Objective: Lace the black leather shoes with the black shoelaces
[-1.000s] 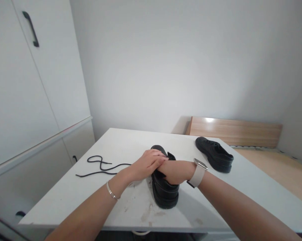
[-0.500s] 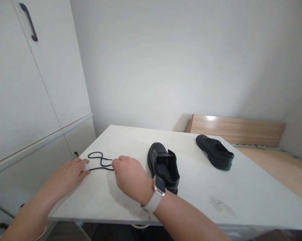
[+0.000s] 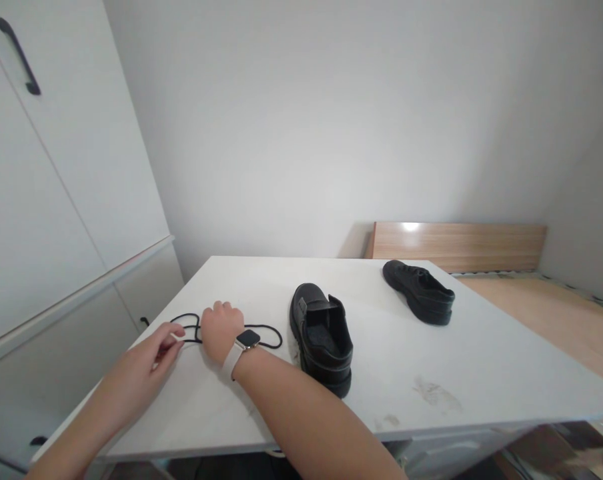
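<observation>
A thin black shoelace (image 3: pixel 271 328) lies in loops on the left part of the white table (image 3: pixel 361 287). My left hand (image 3: pixel 149 360) is at the lace's left end, with thumb and fingertips closed around a strand. Over the middle of the lace, my right hand (image 3: pixel 222 330) is curled shut on it, knuckles up; its fingertips are hidden. Strands come out on both sides of this hand, and a loop reaches right toward the near shoe. That black shoe (image 3: pixel 326 353) stands upright without a visible lace, its tongue raised and its toe pointing away.
Another black shoe (image 3: pixel 419 293), laced, stands at the back right of the table. White cabinets (image 3: pixel 56 200) rise on the left, and a wall closes off the back. Beyond the right edge is a wooden bed frame (image 3: pixel 456 247). A watch (image 3: pixel 246 340) is on my right wrist.
My right hand has moved left, closer to my left hand. A loop of lace now shows on its right side. My left fingers have drawn together at the lace. The view has shifted slightly.
</observation>
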`<state>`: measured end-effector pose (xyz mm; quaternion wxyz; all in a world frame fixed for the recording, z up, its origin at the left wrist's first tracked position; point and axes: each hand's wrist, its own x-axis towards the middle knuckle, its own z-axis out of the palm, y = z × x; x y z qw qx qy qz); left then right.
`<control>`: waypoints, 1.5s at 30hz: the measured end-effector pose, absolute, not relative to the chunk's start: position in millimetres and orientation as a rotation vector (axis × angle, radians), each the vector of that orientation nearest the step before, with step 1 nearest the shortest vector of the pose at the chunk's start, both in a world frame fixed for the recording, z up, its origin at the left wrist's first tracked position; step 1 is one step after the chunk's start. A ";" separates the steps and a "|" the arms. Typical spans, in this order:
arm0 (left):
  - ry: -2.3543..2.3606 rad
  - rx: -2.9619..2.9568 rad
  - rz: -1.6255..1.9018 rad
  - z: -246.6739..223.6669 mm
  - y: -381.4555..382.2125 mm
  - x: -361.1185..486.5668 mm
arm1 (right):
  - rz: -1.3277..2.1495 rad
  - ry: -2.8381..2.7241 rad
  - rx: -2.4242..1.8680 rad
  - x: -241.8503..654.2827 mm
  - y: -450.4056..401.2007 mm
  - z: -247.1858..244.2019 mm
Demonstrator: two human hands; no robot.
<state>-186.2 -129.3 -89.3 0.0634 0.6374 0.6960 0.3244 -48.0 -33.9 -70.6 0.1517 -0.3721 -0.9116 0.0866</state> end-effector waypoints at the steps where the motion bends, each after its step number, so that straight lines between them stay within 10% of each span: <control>1: 2.022 1.809 1.127 -86.3 -129.4 -184.1 | 0.247 -2.588 -1.070 -45.2 -35.6 -65.7; 5: 1.733 1.218 1.659 -61.7 -127.5 -177.6 | 0.388 -2.408 -1.031 -17.2 -49.7 -29.9; 10: 1.251 0.923 2.133 -8.2 -111.1 -172.1 | 1.359 -1.465 -0.439 65.5 -62.2 30.4; 28: 0.982 0.981 2.617 75.2 -16.7 -177.9 | 1.077 -0.283 -0.183 349.8 67.9 41.7; 35: 0.920 0.980 2.423 32.5 -10.2 -136.7 | 1.239 -0.671 -0.214 315.9 86.9 -14.5; 45: 1.272 1.769 1.213 -54.2 -3.1 -40.0 | 1.596 -1.476 -0.698 233.7 61.1 -83.2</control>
